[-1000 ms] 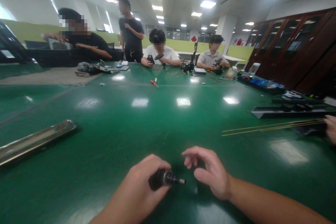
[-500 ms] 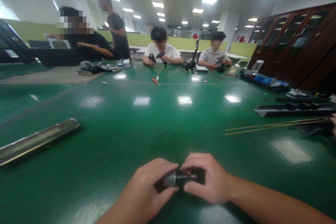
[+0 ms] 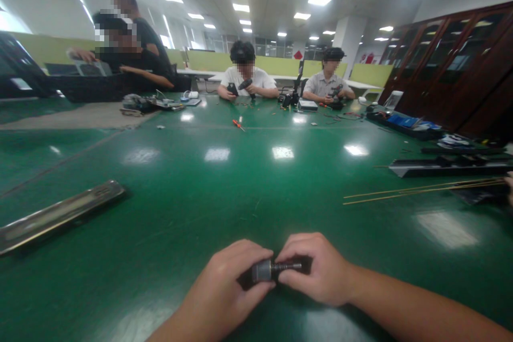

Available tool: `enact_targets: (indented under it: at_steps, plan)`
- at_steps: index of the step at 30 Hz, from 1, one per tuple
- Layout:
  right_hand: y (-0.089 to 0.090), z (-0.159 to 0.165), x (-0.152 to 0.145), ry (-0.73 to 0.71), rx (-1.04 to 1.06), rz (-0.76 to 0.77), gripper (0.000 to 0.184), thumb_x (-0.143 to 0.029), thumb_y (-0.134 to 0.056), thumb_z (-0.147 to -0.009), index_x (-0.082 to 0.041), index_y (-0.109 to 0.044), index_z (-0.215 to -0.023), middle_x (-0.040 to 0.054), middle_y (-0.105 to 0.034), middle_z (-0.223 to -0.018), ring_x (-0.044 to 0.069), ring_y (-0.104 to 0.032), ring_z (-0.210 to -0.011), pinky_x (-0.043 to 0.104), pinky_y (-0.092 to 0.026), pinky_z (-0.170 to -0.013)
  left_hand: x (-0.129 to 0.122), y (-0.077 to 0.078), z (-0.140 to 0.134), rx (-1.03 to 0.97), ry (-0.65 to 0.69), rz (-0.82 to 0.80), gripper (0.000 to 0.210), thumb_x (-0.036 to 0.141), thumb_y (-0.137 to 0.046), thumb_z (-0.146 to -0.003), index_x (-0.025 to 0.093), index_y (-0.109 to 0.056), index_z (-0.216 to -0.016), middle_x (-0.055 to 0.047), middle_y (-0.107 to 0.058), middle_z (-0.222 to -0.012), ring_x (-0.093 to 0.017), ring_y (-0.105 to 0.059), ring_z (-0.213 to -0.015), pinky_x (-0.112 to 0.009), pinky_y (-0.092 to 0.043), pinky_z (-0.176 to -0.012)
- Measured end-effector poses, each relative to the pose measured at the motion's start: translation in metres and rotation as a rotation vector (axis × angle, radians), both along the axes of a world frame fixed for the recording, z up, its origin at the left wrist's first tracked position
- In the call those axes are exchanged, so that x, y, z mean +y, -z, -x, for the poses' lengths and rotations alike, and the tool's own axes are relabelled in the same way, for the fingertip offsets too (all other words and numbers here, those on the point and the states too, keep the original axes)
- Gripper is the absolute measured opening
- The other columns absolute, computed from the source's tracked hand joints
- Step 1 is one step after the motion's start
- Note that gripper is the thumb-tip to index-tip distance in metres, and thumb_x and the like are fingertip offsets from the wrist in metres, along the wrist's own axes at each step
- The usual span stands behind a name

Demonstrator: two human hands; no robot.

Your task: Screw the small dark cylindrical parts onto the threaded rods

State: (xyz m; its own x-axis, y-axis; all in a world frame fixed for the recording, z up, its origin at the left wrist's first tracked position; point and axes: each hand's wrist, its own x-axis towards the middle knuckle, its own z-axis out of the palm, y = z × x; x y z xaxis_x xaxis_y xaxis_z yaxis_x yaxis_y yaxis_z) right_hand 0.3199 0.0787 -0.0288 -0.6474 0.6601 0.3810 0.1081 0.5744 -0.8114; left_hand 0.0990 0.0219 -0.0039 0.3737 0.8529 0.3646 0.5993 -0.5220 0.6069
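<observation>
Near the table's front edge, my left hand (image 3: 226,283) is closed around a small grey metal cylinder with a dark, ridged shaft (image 3: 262,271), which looks like a motor part. The shaft points right and lies roughly level. My right hand (image 3: 320,270) curls in from the right, with thumb and fingertips closed about the shaft beside the cylinder's end. The shaft's tip shows between thumb and forefinger. My left palm and fingers hide the cylinder's far end.
A long metal casing (image 3: 60,214) lies at left, thin brass-coloured rods (image 3: 401,192) at right. Behind the rods is a black metal channel (image 3: 449,168). A red screwdriver (image 3: 238,124) lies farther back. Several people work across the green table (image 3: 180,187).
My right thumb and fingers have come slightly closer together on the shaft, and the cylinder has turned or shifted a little. In the background, a standing person has moved left.
</observation>
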Motion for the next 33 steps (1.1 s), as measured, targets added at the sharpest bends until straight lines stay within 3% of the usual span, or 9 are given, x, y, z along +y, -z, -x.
enact_targets:
  at_steps: [33]
  plan:
    - [-0.0048, -0.0025, -0.0001, 0.019, 0.022, -0.026, 0.011, -0.022, -0.073, -0.081, -0.014, -0.076, -0.088, 0.0051, -0.070, -0.075, 0.015, -0.064, -0.069, 0.025, -0.047, -0.067, 0.0009, 0.0003, 0.0056, -0.028, -0.014, -0.030, 0.030, 0.012, -0.075, -0.082, 0.029, -0.069, -0.106, 0.006, -0.073, -0.094, -0.009, -0.067, -0.085, -0.017, -0.051, -0.077]
